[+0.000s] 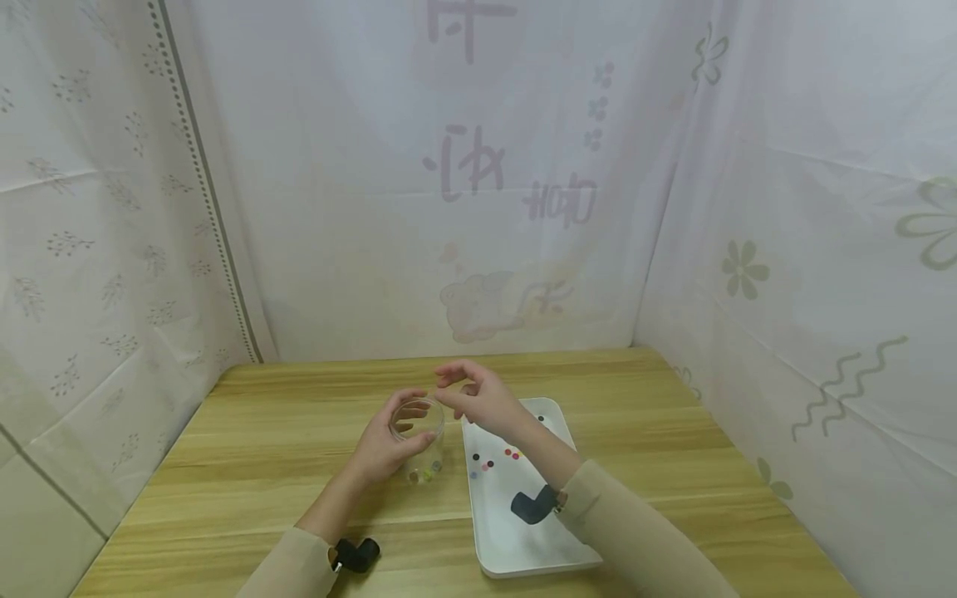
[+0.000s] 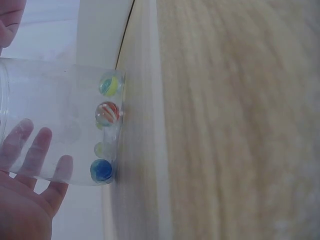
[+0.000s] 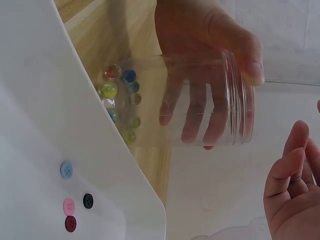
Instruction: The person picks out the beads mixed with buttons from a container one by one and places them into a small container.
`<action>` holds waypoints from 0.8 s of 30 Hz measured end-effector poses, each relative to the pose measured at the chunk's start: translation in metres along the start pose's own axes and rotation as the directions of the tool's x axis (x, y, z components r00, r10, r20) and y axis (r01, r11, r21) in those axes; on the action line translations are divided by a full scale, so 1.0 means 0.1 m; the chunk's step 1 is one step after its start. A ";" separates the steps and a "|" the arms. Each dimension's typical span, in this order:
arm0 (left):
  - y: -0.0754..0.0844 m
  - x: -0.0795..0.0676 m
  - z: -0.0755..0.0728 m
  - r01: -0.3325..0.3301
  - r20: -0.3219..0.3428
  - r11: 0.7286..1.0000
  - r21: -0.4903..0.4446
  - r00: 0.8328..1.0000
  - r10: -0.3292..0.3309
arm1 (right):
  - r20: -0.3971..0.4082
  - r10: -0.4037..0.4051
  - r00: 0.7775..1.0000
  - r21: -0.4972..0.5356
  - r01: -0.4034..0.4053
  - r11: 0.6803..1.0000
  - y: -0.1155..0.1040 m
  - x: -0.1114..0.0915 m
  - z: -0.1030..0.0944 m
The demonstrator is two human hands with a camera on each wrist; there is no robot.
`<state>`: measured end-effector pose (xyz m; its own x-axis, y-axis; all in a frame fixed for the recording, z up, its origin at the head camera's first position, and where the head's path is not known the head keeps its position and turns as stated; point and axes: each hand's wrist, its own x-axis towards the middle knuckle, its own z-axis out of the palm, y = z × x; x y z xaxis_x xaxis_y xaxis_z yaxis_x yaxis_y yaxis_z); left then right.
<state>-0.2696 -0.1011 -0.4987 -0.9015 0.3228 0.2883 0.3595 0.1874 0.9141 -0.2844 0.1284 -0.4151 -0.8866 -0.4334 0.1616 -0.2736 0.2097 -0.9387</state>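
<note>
A clear plastic jar [image 3: 150, 100] stands upright on the table beside the tray, its mouth uncovered. Several glass marbles [image 2: 107, 114], blue, yellow-green and orange-striped, lie at its bottom. My left hand [image 1: 380, 444] grips the jar near the rim, thumb on the near side and fingers round the far side. My right hand [image 1: 484, 403] hovers just right of the jar's mouth, fingers loosely bent, apart from the jar. In the right wrist view nothing shows between its fingers.
A white rectangular tray [image 1: 523, 531] lies to the right of the jar, under my right forearm. Several small buttons rest in it, among them a light blue button [image 3: 66, 169] and a black button [image 3: 88, 201]. Patterned curtains [image 1: 336, 208] surround the wooden table [image 1: 277, 448].
</note>
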 end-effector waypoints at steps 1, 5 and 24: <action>0.00 0.00 0.00 0.000 0.001 1.000 -0.001 1.000 0.000 | -0.001 0.000 1.000 -0.003 0.000 1.000 0.00 0.00 -0.01; -0.01 0.00 0.00 0.000 0.000 1.000 -0.001 1.000 0.000 | 0.004 0.006 1.000 -0.008 -0.006 1.000 -0.01 -0.01 -0.02; 0.03 0.00 -0.01 0.005 0.012 1.000 0.006 1.000 -0.005 | 0.020 -0.017 1.000 -0.040 0.018 0.999 -0.03 -0.08 -0.12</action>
<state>-0.2687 -0.1020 -0.4959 -0.9003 0.3326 0.2808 0.3568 0.1944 0.9137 -0.2810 0.1413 -0.4096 -0.8740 -0.4547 0.1714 -0.3042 0.2369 -0.9227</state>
